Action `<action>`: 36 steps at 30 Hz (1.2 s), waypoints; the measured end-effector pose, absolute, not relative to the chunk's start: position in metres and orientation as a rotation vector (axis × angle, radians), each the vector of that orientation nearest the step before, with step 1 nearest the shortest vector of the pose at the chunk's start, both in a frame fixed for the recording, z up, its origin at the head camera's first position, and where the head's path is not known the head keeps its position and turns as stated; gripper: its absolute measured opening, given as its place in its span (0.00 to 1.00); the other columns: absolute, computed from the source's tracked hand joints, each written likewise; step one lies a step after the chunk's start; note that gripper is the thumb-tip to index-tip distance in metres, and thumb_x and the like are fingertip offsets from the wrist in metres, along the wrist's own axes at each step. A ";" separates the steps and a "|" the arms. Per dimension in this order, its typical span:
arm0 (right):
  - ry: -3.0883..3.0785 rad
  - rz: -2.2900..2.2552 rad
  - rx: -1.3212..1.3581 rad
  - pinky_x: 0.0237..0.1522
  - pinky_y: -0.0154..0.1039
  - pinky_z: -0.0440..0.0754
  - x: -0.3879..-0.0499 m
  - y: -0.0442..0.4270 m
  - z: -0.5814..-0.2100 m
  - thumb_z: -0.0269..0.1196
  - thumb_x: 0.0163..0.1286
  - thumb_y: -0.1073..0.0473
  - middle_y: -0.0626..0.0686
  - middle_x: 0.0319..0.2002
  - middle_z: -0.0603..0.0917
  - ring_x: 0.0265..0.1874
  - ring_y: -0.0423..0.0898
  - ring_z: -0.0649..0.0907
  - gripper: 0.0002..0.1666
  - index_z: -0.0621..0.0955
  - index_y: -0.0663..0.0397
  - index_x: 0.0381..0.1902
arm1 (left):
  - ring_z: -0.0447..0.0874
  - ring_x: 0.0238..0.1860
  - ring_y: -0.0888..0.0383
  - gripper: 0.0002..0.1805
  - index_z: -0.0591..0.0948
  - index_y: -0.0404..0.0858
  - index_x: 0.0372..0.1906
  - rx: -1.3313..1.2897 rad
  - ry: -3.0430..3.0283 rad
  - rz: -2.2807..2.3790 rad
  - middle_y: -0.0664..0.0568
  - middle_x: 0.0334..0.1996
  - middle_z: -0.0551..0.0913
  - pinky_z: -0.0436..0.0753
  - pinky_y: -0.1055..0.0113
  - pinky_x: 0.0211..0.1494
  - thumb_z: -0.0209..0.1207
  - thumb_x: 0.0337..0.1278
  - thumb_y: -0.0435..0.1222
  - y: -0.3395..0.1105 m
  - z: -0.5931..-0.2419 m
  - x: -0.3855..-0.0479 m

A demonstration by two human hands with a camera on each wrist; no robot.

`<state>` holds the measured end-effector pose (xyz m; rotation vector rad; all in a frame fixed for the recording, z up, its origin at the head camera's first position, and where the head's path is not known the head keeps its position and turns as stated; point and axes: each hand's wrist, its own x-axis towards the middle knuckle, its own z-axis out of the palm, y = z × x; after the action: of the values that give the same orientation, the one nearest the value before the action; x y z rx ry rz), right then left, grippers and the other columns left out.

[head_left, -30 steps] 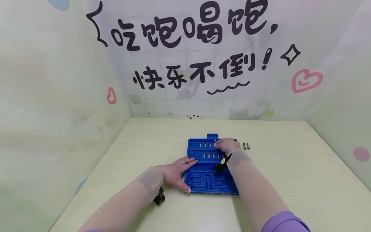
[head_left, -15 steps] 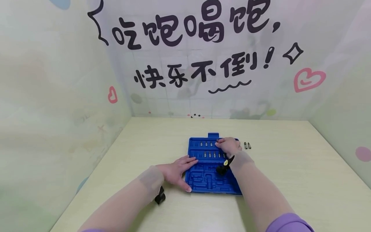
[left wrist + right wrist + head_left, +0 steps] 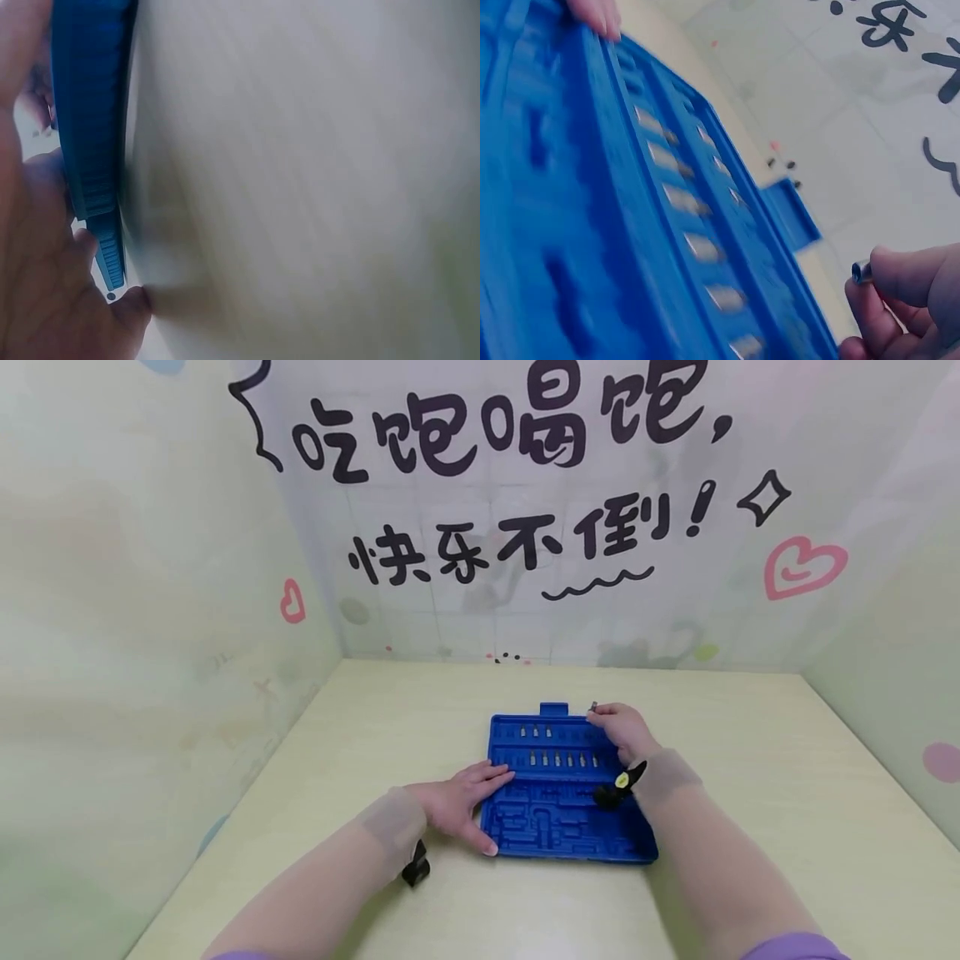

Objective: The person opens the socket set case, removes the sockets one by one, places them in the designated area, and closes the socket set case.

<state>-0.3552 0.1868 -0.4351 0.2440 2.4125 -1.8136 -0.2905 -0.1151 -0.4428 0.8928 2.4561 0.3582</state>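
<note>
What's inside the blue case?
In the blue case: three bits in the far row, six bits visible in the next row, moulded recesses nearest the person. The right hand and wrist camera hide part of its right side; contents there unseen.

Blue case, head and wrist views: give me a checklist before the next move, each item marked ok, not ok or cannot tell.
1. Blue case steadied: ok; the left hand rests against its left edge.
2. Grip of the right hand: ok; thumb and finger pinch a metal bit.
3. Held bit clear of the case: ok; the right wrist view shows a gap.
4. Near-row bits in their slots: ok; six show.
5. Far row full: not ok; only three far-row bits show.
6. Held bit's tip type: cannot tell; too small, partly covered.
</note>
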 end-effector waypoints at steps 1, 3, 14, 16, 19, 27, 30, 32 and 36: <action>2.435 -1.805 0.248 0.61 0.49 0.67 -0.354 0.193 -0.433 0.55 0.74 0.60 0.66 0.63 0.69 0.57 0.56 0.70 0.26 0.69 0.72 0.63 | 0.31 0.76 0.56 0.61 0.45 0.56 0.77 0.889 2.458 0.356 0.62 0.77 0.40 0.51 0.48 0.73 0.67 0.41 0.64 -0.115 -0.442 -0.291; 2.461 -1.799 0.293 0.49 0.43 0.72 -0.353 0.205 -0.429 0.55 0.73 0.60 0.63 0.56 0.74 0.45 0.51 0.73 0.26 0.70 0.71 0.63 | 0.31 0.76 0.56 0.61 0.45 0.56 0.77 0.886 2.460 0.354 0.62 0.77 0.40 0.52 0.48 0.73 0.67 0.40 0.64 -0.115 -0.440 -0.291; 2.704 -1.334 0.461 0.30 0.36 0.71 -0.348 0.269 -0.431 0.57 0.64 0.63 0.45 0.13 0.74 0.18 0.43 0.73 0.15 0.81 0.67 0.20 | 0.31 0.76 0.56 0.61 0.45 0.56 0.77 0.884 2.458 0.342 0.62 0.77 0.40 0.51 0.49 0.73 0.67 0.41 0.64 -0.114 -0.438 -0.289; 2.748 -1.184 0.471 0.29 0.38 0.69 -0.347 0.273 -0.434 0.57 0.62 0.62 0.47 0.12 0.72 0.18 0.46 0.71 0.19 0.75 0.57 0.10 | 0.31 0.76 0.56 0.61 0.46 0.56 0.77 0.886 2.456 0.349 0.62 0.77 0.40 0.51 0.49 0.73 0.67 0.41 0.64 -0.114 -0.438 -0.289; 2.739 -1.150 0.511 0.27 0.39 0.69 -0.346 0.274 -0.438 0.58 0.60 0.63 0.48 0.11 0.68 0.18 0.48 0.69 0.22 0.69 0.52 0.07 | 0.31 0.76 0.56 0.61 0.46 0.56 0.77 0.886 2.454 0.344 0.63 0.77 0.40 0.51 0.49 0.73 0.67 0.41 0.64 -0.114 -0.439 -0.289; 2.734 -1.131 0.527 0.23 0.39 0.67 -0.347 0.272 -0.441 0.56 0.58 0.64 0.48 0.11 0.66 0.17 0.47 0.67 0.21 0.67 0.51 0.08 | 0.31 0.76 0.56 0.61 0.46 0.56 0.77 0.877 2.459 0.348 0.63 0.77 0.40 0.52 0.48 0.73 0.67 0.41 0.64 -0.113 -0.439 -0.288; 2.765 -1.067 0.547 0.26 0.39 0.70 -0.345 0.270 -0.439 0.59 0.60 0.61 0.53 0.17 0.72 0.23 0.51 0.72 0.16 0.73 0.59 0.14 | 0.31 0.76 0.57 0.61 0.46 0.57 0.77 0.870 2.456 0.354 0.63 0.77 0.40 0.52 0.48 0.73 0.67 0.41 0.64 -0.113 -0.439 -0.288; 2.777 -1.045 0.563 0.28 0.39 0.71 -0.344 0.268 -0.437 0.61 0.61 0.60 0.57 0.22 0.76 0.27 0.53 0.73 0.15 0.76 0.64 0.19 | 0.31 0.76 0.57 0.61 0.45 0.57 0.77 0.865 2.453 0.353 0.64 0.77 0.39 0.51 0.48 0.73 0.67 0.41 0.64 -0.113 -0.439 -0.287; 2.794 -1.013 0.559 0.26 0.39 0.71 -0.344 0.268 -0.437 0.61 0.60 0.61 0.58 0.23 0.76 0.27 0.53 0.73 0.15 0.74 0.62 0.16 | 0.31 0.76 0.56 0.60 0.46 0.57 0.77 0.872 2.453 0.357 0.63 0.77 0.40 0.51 0.48 0.73 0.67 0.41 0.64 -0.114 -0.437 -0.287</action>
<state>-0.3442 0.2685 -0.4374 0.5594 2.7940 -1.0126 -0.2872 -0.1137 -0.4371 0.8717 2.4526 0.3565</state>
